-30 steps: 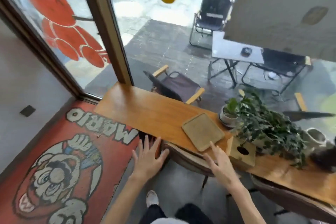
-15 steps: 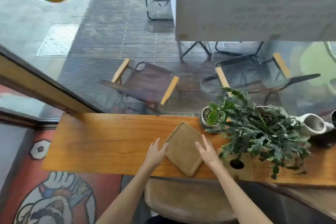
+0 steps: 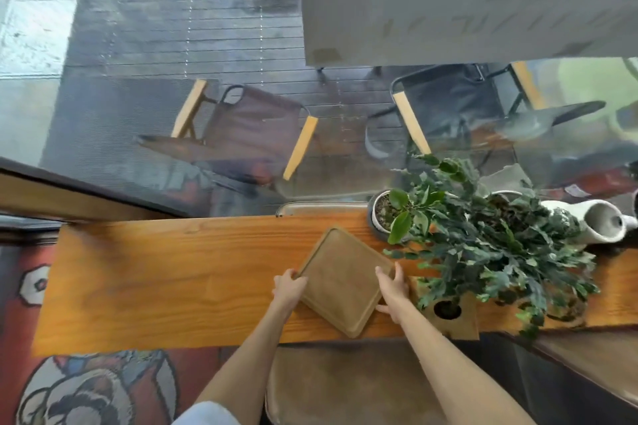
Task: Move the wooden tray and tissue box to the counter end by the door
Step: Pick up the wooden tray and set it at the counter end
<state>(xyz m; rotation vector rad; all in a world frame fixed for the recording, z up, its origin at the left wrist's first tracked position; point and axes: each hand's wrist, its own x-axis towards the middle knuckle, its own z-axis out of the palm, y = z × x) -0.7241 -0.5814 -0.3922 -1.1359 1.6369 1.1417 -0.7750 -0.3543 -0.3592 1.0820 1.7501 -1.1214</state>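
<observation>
Wooden tray (image 3: 340, 281) lying on bench (image 3: 165, 286); left hand (image 3: 288, 288), right hand (image 3: 393, 290) fingers clasping opposite edges; lifting level, steering clear of plant (image 3: 490, 245).

A leafy green plant (image 3: 500, 245) spreads over the right part of the wooden counter, with a small white pot (image 3: 381, 216) holding a seedling just beside it near the glass. A pale ceramic vessel (image 3: 600, 221) lies on its side at the far right. A brown stool (image 3: 345, 386) stands below the counter's near edge. Beyond the window, two folding chairs (image 3: 248, 131) with wooden armrests stand on dark decking. A red cartoon rug (image 3: 86, 386) covers the floor at left.
</observation>
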